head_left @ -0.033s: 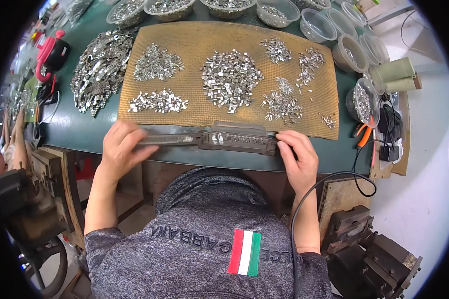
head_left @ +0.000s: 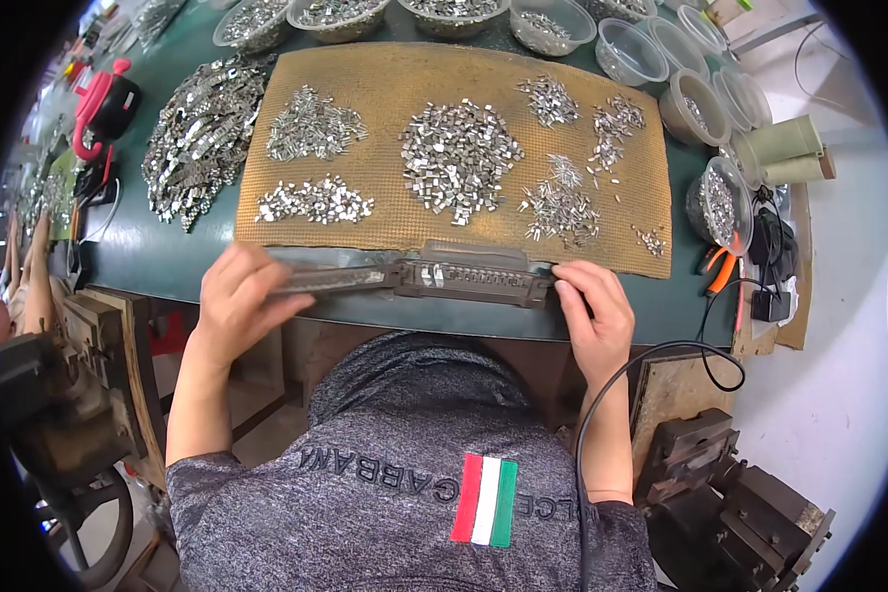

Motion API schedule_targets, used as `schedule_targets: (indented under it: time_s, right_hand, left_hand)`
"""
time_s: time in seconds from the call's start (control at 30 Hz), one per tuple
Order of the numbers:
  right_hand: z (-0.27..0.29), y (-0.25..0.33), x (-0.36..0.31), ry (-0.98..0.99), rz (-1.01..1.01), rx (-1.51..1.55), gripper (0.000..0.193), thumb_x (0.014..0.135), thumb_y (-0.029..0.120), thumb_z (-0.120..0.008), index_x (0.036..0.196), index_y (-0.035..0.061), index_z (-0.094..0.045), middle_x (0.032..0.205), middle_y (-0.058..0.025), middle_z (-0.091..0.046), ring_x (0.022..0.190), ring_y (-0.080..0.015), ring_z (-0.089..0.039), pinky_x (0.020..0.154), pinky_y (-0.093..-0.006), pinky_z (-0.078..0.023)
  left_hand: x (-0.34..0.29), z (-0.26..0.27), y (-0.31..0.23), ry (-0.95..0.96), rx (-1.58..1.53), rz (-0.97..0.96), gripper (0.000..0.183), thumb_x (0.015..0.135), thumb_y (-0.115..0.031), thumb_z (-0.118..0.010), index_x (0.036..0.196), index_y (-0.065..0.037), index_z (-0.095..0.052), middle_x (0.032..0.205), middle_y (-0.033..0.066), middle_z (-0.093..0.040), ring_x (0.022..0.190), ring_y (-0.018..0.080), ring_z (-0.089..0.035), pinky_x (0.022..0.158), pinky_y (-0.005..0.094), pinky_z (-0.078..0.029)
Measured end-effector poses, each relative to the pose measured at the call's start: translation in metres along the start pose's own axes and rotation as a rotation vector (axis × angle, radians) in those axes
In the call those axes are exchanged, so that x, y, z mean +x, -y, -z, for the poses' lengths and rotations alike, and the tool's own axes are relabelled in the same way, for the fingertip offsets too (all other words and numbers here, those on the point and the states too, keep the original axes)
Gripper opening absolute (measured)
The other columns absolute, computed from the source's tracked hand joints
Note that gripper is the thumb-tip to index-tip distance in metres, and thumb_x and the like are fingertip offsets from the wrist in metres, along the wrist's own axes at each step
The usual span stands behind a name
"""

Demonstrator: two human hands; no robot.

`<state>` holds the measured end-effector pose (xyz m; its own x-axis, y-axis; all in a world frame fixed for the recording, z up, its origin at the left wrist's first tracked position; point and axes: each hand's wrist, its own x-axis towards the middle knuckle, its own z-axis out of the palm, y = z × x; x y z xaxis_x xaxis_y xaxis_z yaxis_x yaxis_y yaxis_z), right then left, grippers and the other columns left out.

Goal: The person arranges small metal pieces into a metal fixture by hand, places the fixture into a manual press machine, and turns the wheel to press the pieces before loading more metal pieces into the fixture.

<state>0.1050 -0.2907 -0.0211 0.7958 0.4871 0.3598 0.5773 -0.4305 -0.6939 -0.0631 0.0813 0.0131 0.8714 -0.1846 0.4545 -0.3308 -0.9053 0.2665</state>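
A long dark metal jig (head_left: 474, 281) lies across the table's near edge, with a slotted section holding a few shiny pieces near its middle. Its narrow left bar (head_left: 331, 280) runs to my left hand (head_left: 235, 298), whose curled fingers and thumb close on the end; the fingertips are blurred. At the other end, the thumb and forefinger of my right hand (head_left: 599, 314) grip the jig's right tip. Beyond it, a tan textured mat (head_left: 385, 84) bears separate heaps of small silver metal parts, the largest being a central pile (head_left: 459, 163) of flat links.
A heap of linked metal strips (head_left: 202, 138) lies left of the mat, near a pink-and-black container (head_left: 109, 107). Plastic tubs (head_left: 553, 28) of parts line the back and right. Orange-handled pliers (head_left: 720, 271) and a black cable (head_left: 651, 347) are at right.
My left hand has shifted very slightly left. The jig and my right hand look nearly the same.
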Motion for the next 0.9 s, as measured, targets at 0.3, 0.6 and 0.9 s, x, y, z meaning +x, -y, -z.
schedule_targets:
  time_s: [0.3, 0.6, 0.9]
  right_hand:
    - [0.015, 0.0, 0.0, 0.109, 0.065, -0.22, 0.028, 0.083, 0.008, -0.079, 0.111, 0.0077, -0.077, 0.099, -0.0091, -0.069, 0.09, -0.0282, -0.066, 0.079, -0.0379, -0.052]
    - [0.013, 0.004, -0.002, 0.165, 0.083, -0.318, 0.03, 0.084, 0.008, -0.076, 0.114, 0.0085, -0.073, 0.104, -0.0062, -0.066, 0.093, -0.0277, -0.062, 0.082, -0.0398, -0.049]
    - [0.024, 0.005, 0.003, 0.236, 0.024, 0.022, 0.023, 0.082, 0.005, -0.081, 0.102, 0.0038, -0.071, 0.081, -0.0094, -0.068, 0.073, -0.0242, -0.068, 0.066, -0.035, -0.053]
  left_hand:
    - [0.063, -0.037, -0.064, -0.156, -0.488, -0.256, 0.043, 0.069, -0.024, -0.091, 0.104, -0.006, -0.074, 0.097, 0.0057, -0.061, 0.088, 0.0263, -0.064, 0.076, 0.0389, -0.054]
    - [0.104, -0.111, -0.092, 0.03, -0.243, -0.19, 0.043, 0.076, -0.023, -0.081, 0.114, -0.006, -0.068, 0.104, 0.0074, -0.059, 0.108, 0.0288, -0.06, 0.089, 0.0408, -0.051]
    - [0.074, -0.079, -0.059, 0.008, -0.11, 0.028, 0.045, 0.075, -0.023, -0.085, 0.114, -0.004, -0.071, 0.094, 0.0071, -0.061, 0.087, 0.0278, -0.06, 0.075, 0.039, -0.052]
